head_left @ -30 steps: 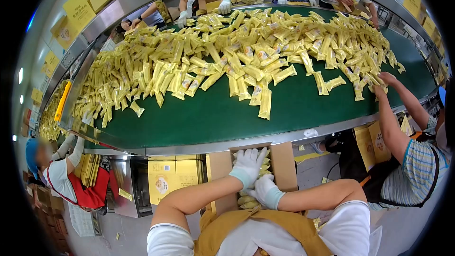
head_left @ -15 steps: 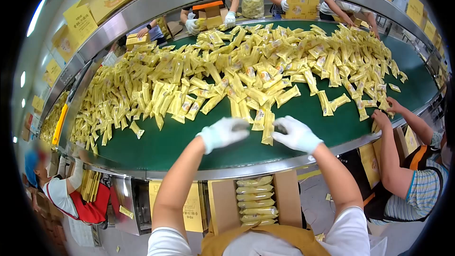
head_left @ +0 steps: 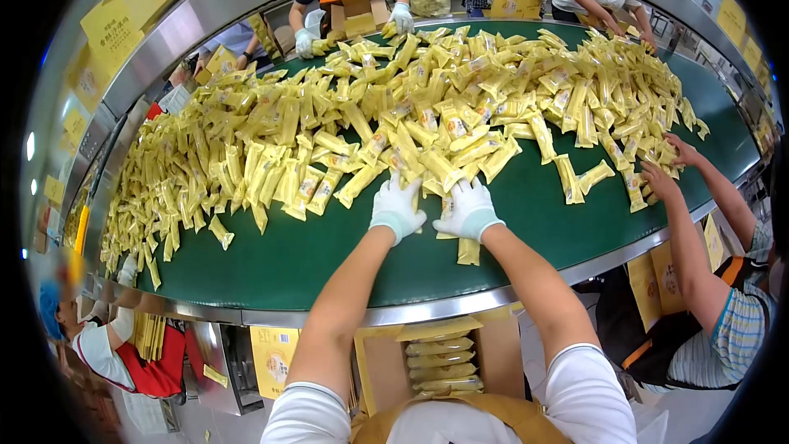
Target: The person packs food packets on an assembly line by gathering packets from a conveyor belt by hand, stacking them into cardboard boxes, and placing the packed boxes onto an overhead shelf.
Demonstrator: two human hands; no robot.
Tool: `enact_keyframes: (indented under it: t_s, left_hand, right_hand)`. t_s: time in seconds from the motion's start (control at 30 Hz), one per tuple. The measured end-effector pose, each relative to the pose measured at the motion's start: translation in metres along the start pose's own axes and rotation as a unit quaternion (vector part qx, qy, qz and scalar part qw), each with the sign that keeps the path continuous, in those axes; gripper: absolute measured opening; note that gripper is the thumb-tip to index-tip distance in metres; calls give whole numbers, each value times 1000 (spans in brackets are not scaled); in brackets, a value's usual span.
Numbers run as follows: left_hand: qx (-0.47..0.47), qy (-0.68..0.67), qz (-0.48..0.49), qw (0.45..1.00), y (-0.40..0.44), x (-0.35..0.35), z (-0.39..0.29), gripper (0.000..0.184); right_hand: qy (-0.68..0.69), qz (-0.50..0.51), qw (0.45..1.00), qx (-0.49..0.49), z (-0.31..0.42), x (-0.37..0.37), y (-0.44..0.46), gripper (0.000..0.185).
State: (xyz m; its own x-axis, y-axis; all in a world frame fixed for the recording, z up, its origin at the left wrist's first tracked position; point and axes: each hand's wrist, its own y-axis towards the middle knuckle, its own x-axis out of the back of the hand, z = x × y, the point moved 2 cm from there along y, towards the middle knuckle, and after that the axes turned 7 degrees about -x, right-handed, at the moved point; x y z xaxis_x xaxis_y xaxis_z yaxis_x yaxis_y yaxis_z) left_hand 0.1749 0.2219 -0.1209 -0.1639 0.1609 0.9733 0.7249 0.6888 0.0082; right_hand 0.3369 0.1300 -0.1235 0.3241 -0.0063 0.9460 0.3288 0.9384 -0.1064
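Both of my hands wear white gloves and reach into the near edge of a pile of yellow wrapped snack packets (head_left: 448, 168) on the green conveyor belt (head_left: 534, 230). My left hand (head_left: 397, 209) has its fingers curled down over packets, partly hidden among them. Beside it, my right hand (head_left: 468, 209) grips packets with its fingers bent over them. One packet (head_left: 468, 252) sticks out below the right hand toward me. Below the belt edge, an open carton (head_left: 501, 345) in front of my body holds a stack of packets.
The belt's metal rim (head_left: 411, 311) runs between me and the belt. Co-workers' hands handle packets at the right (head_left: 670, 168) and across the belt. A person in a red apron (head_left: 160, 362) stands at the left. Flat yellow cartons (head_left: 274, 358) stand left of my box.
My hands have moved forward and closer together, from hovering apart over the near packets to touching packets at the pile's edge. The view has shifted slightly.
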Motion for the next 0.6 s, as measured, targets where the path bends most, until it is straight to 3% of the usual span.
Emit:
enact_keyframes:
  t_s: [0.03,0.2,0.27,0.4,0.43,0.5,0.53,0.57,0.6]
  left_hand:
    - [-47,16,1,999,-13,8,0,73]
    - [-198,-10,-1,980,-83,13,13,65]
    - [-208,-27,11,978,-118,18,17,65]
    - [-195,-13,11,981,-172,33,21,64]
    - [-180,-6,-12,984,-182,41,16,64]
    - [-144,6,-86,986,-196,48,6,66]
    - [-101,3,-73,992,-198,42,5,67]
    - [-57,0,-58,997,-200,31,6,68]
    - [-13,-3,-44,999,-200,24,6,69]
  right_hand:
    - [28,-56,996,67,-3,3,-10,91]
    - [5,-23,974,223,-21,12,-51,88]
    - [-10,29,962,272,-24,29,-76,86]
    - [-38,-53,954,292,-57,38,-121,87]
    - [1,-98,960,260,-64,43,-132,88]
    - [15,-46,995,89,-80,37,-150,87]
    - [23,-18,1000,2,-88,32,-160,86]
    - [-9,-63,998,-3,-95,25,-168,73]
    - [-2,-46,998,-32,-101,24,-170,69]
